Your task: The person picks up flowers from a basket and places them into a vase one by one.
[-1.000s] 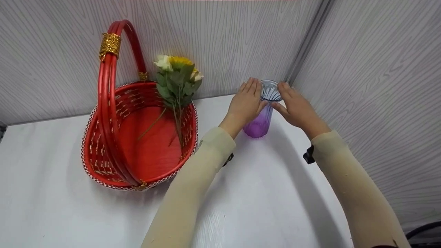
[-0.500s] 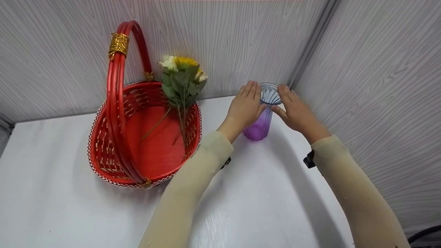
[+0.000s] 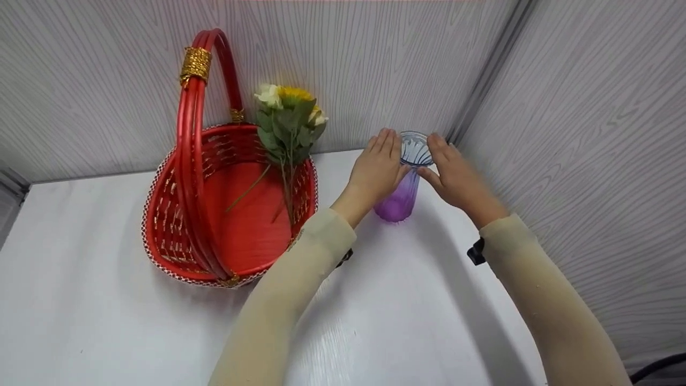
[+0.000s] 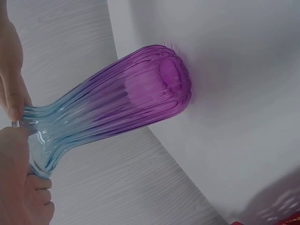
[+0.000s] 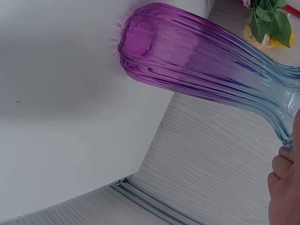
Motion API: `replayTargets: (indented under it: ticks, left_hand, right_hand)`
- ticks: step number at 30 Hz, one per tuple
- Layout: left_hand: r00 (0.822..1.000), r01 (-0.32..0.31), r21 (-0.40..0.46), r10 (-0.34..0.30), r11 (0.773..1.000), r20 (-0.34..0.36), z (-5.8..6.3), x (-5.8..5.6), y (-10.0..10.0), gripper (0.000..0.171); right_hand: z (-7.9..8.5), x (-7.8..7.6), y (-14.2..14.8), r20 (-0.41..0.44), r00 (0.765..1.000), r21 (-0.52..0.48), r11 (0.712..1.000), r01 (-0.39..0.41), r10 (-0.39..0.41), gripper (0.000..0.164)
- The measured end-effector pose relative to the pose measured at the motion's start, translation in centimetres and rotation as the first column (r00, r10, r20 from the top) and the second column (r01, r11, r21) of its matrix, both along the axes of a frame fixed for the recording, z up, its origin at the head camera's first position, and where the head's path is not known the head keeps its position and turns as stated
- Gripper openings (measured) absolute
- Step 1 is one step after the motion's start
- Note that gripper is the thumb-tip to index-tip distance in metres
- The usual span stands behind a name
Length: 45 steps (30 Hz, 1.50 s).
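Observation:
A ribbed glass vase (image 3: 396,195) with a pale blue flared mouth and a purple base stands upright on the white table. Both hands are at its mouth, one on each side. My left hand (image 3: 374,169) holds the left side of the rim, thumb across the front. From the right, my right hand (image 3: 455,174) grips the other side, its thumb also at the front. In the left wrist view, fingers lie right at the blue rim while the purple vase base (image 4: 168,84) meets the tabletop. The right wrist view has the right hand (image 5: 286,192) at the rim.
A red woven basket (image 3: 155,241) with a tall arched handle (image 3: 187,123) stands to the left. Flowers (image 3: 292,115), white and yellow with green leaves, lean inside its back right side. Wood-grained panels (image 3: 364,64) rise behind the table and on the right.
The view has shifted a little, and the basket sits further right in it. The vase and both hands have come slightly closer to the basket, with the hands still at the rim.

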<state>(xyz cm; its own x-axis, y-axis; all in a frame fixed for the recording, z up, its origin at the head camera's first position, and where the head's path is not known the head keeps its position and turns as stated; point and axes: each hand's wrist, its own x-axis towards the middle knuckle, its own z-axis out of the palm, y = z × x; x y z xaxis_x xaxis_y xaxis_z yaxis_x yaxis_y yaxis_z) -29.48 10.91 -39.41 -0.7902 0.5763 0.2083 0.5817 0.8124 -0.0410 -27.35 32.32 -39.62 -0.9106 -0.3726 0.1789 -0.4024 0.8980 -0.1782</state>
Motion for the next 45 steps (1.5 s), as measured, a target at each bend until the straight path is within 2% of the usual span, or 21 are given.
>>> replayTargets:
  ticks: [7, 17, 28, 39, 45]
  left_hand:
    - [1.000, -0.018, 0.019, 0.018, 1.000, 0.019, -0.5, 0.6, -1.3, 0.072]
    - [0.999, -0.033, 0.058, 0.034, 0.998, -0.009, -1.0, 1.3, -3.2, 0.072]
    - [0.999, -0.050, 0.101, 0.051, 0.994, -0.007, -1.2, 2.2, -4.9, 0.070]
    - [0.997, -0.071, 0.075, 0.072, 0.995, -0.008, -0.7, 2.6, -6.0, 0.072]
    - [0.997, -0.080, 0.108, 0.081, 0.991, -0.004, -0.9, 3.0, -6.7, 0.072]
  right_hand:
    - [-0.7, 0.1, -1.1, -0.018, 1.000, -0.003, 1.000, -0.024, 0.024, 0.076]
    - [-0.6, 0.2, -3.1, -0.034, 0.999, 0.018, 0.999, -0.030, 0.031, 0.077]
    - [-1.0, 0.4, -4.7, -0.027, 0.999, 0.013, 0.999, -0.043, 0.043, 0.077]
    - [-0.9, 0.6, -5.9, -0.057, 0.997, -0.006, 0.998, -0.059, 0.058, 0.078]
    - [-0.9, 0.7, -6.7, -0.060, 0.996, -0.014, 0.997, -0.072, 0.071, 0.079]
